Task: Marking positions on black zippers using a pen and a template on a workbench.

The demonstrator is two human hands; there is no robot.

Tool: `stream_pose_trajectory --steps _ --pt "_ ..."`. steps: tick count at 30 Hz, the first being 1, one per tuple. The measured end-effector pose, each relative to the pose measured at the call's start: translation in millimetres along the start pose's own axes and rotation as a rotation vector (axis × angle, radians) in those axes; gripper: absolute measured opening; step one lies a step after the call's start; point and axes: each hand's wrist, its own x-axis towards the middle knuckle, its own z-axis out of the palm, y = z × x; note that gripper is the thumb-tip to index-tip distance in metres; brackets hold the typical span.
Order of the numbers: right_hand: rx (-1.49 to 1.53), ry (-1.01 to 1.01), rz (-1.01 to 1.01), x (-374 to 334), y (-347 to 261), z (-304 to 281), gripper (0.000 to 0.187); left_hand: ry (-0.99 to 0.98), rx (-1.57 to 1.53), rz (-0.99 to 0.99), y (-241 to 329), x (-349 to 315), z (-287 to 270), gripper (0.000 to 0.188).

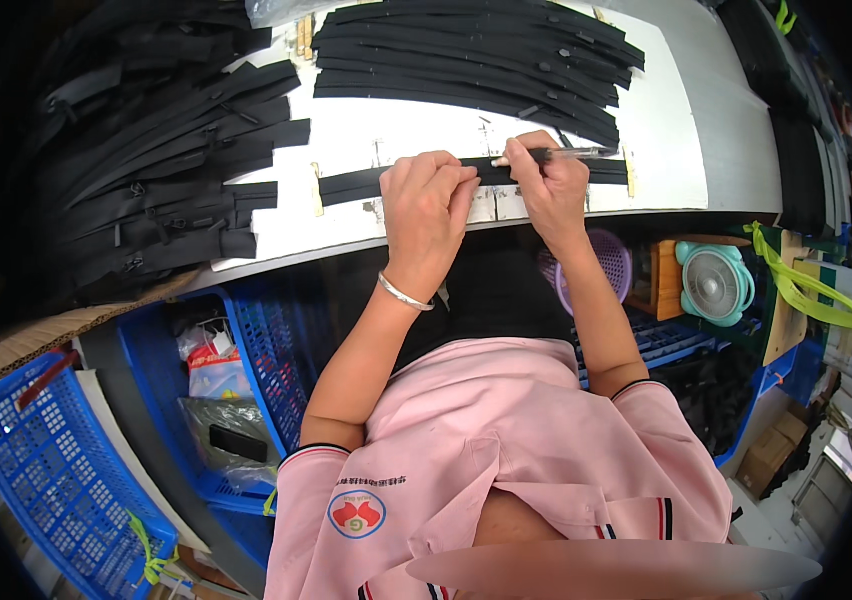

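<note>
A black zipper strip (351, 186) lies lengthwise along the front of the white board (671, 150), between two yellowish tape marks. My left hand (424, 205) presses on its middle, fingers bunched together at the strip. Just to the right, my right hand (554, 195) is closed around a pen (574, 153) with a clear barrel and dark grip. The pen's pale tip points left and meets the strip close to my left fingertips. Fine marks and short lines show on the board around the strip.
Several black strips (466, 60) are laid side by side at the back of the board. A heap of black zipper strips (146, 180) covers the table's left. Below stand blue crates (56, 470), a purple basket (601, 270) and a teal fan (714, 282).
</note>
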Motion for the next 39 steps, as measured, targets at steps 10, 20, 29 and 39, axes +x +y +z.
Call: stream_pose_trajectory --steps 10,20,29,39 --pt "-0.057 -0.142 -0.089 1 7 -6 0.015 0.014 0.002 -0.032 0 0 2 0.014" --pt "-0.426 0.047 -0.31 -25 2 -36 0.029 0.143 0.196 -0.044 -44 2 -65 0.022" --pt "-0.657 -0.356 -0.181 49 33 -48 0.046 0.115 0.757 -0.074 -106 13 -120 0.039" --pt "-0.719 -0.158 -0.34 19 27 -43 0.046 -0.031 0.863 -0.059 -123 20 -137 0.025"
